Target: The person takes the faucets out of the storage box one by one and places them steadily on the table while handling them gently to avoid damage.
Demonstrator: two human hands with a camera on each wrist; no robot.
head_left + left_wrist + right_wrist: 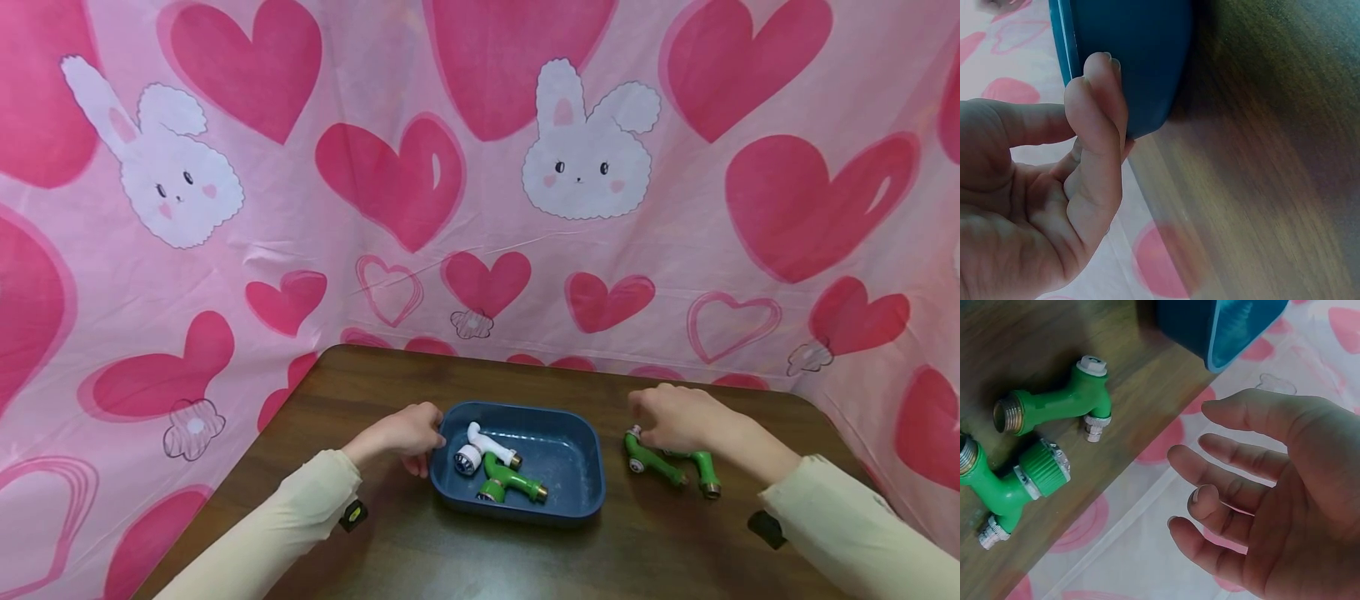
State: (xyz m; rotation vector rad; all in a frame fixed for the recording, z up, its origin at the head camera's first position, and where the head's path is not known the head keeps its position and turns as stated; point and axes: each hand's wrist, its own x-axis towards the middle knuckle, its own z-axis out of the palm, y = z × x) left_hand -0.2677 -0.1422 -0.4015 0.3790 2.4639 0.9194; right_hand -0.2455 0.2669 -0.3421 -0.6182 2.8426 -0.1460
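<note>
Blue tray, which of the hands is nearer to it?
The left hand, at the left end of the blue tray. The right hand is off to its right, near two green taps.

A wide strip of table [420, 550] is left before the basin [525, 510], a narrower one behind it, closed at the far edge by the cloth [487, 200]. The basin's left rim is blocked by the left hand [412, 433]; its right end is open from above, beside a white tap [493, 446] and a green tap [513, 477]. Toward the right edge, passage is barred by two more green taps [658, 467], overhung by the right hand [678, 417].
</note>
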